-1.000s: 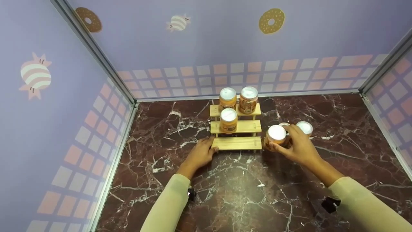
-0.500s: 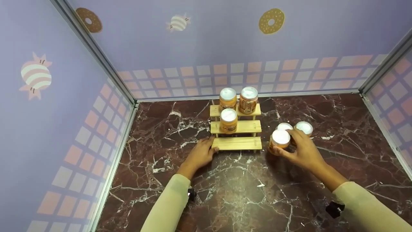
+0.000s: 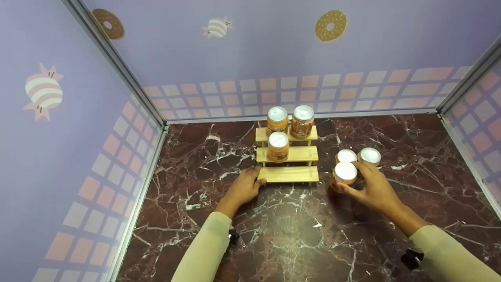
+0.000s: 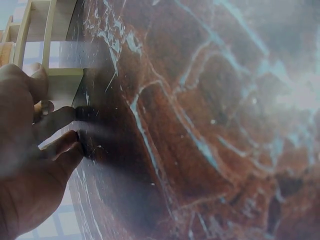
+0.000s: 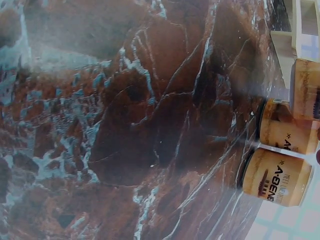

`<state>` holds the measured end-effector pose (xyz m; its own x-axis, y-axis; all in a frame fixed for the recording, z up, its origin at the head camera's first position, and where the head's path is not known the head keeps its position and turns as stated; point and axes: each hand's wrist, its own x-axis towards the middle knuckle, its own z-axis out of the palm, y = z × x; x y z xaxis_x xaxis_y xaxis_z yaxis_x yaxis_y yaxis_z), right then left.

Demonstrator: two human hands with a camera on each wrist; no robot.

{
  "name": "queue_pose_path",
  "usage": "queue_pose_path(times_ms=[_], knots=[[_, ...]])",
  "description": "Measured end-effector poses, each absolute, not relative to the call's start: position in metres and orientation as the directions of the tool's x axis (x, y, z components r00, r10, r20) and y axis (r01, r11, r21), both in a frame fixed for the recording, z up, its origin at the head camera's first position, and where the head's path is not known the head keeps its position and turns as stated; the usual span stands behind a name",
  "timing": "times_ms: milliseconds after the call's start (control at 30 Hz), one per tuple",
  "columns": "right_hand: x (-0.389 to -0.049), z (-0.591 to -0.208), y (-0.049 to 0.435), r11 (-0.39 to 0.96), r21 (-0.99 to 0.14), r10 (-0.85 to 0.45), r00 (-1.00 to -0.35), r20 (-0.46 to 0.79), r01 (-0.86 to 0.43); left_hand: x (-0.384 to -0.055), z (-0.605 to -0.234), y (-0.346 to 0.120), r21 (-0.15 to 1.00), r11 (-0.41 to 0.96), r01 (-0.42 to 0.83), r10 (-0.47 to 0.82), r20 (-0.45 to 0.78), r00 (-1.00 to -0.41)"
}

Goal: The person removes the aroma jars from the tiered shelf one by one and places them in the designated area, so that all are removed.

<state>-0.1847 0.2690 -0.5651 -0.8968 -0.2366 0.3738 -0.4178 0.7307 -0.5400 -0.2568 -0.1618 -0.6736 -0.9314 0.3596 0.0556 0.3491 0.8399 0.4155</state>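
My right hand (image 3: 373,188) grips an orange can (image 3: 345,172) with a white top, thumb on its near side and fingers on its far right side. In the right wrist view this can (image 5: 306,90) sits higher than two similar cans, apparently off the tabletop. Those two, a nearer can (image 3: 346,156) and a can (image 3: 369,156) to its right, stand just behind. My left hand (image 3: 243,186) holds the left end of the lowest step of a three-step wooden stand (image 3: 289,174); in the left wrist view some fingertips (image 4: 75,150) reach down to the tabletop.
Two cans, one left (image 3: 277,117) and one right (image 3: 302,121), stand on the top step. One can (image 3: 278,147) is at the left of the middle step. The dark marbled tabletop (image 3: 289,235) meets a purple wall (image 3: 266,47) behind and panels on both sides.
My right hand and its can have moved right and toward me, away from the stand, uncovering the can behind. My left hand and the stand have stayed put.
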Motion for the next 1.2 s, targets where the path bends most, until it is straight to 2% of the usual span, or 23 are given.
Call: queue_pose_path(times_ms=[233,700,1200], knots=[[-0.182,-0.57,0.273,0.736,-0.53,-0.24,-0.895,0.376,-0.421,-0.257,-0.675,-0.162,0.404,0.842,0.359,0.365,0.065,-0.929],[-0.179,-0.587,0.283,0.745,-0.518,-0.237,-0.893,0.382,-0.42,-0.254,-0.667,-0.16,0.45,0.827,0.336,0.349,0.057,-0.935],[-0.181,-0.599,0.288,0.728,-0.539,-0.219,-0.889,0.403,-0.424,-0.256,-0.673,-0.162,0.43,0.83,0.354,0.358,0.074,-0.931]])
